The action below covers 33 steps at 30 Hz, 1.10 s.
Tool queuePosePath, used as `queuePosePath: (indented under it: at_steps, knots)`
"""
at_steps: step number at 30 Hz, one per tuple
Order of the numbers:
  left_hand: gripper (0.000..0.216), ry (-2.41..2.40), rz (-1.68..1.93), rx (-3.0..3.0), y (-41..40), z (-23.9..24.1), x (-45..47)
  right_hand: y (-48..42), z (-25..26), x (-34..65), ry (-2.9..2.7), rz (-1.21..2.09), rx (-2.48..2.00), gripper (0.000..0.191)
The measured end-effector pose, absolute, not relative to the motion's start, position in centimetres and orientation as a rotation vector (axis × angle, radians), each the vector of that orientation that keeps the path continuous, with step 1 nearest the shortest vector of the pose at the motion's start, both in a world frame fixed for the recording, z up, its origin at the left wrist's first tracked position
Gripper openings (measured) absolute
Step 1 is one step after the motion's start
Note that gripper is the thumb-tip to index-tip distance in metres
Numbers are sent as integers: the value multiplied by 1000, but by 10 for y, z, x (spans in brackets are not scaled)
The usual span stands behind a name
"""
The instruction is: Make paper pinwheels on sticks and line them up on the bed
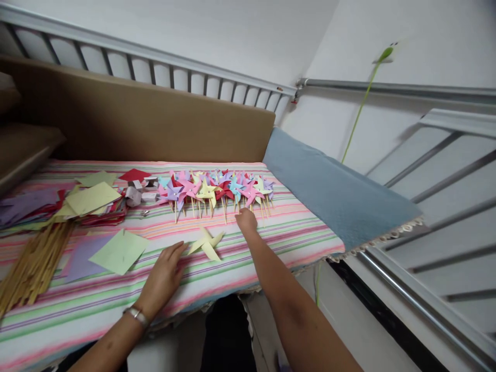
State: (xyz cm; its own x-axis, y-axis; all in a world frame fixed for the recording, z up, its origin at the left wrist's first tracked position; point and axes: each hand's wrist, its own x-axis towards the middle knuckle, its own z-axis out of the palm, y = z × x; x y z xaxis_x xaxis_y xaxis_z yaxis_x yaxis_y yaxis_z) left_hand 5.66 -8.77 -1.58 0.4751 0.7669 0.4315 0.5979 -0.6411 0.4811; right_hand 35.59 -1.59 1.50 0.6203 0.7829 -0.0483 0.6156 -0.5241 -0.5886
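My left hand [166,275] rests on the striped cloth with its fingers stretched out, close to a pale yellow paper pinwheel head [207,244] that lies flat with no stick visible. My right hand [247,222] reaches to the front of a row of finished pinwheels [208,192] in pink, purple, yellow, red and blue on thin wooden sticks. Its fingers are closed at the lower end of a stick, seemingly that of a light blue pinwheel [234,187]; the grip itself is partly hidden.
Left of my hands lie loose green and purple paper squares [119,252], a bundle of wooden sticks [36,263] and stacked coloured paper [93,199]. Small white boxes [134,195] stand beside the pinwheels. Brown cardboard [155,121] lines the back; a blue cloth [329,181] covers the right side.
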Motion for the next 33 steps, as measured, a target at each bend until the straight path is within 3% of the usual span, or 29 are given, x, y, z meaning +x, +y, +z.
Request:
queuePosePath:
  at_steps: [10,17,24,29,33]
  knots:
    - [56,1077,908,2419,-63,-19,69,-95,18,335,-1132,712,-1918,16]
    - [58,959,880,2451,-48,-14,81,-132,2,297,-978,919,-1613,27]
    - [30,955,978,2267,-42,-11,92,-130,-12,283,-882,851,-1595,18]
    - [14,1132,1052,1619,-39,7,95,-127,-1,277,-865,762,-1581,16]
    - [17,1248,1040,1297,-26,26,82,-111,22,261,-890,719,-1557,16]
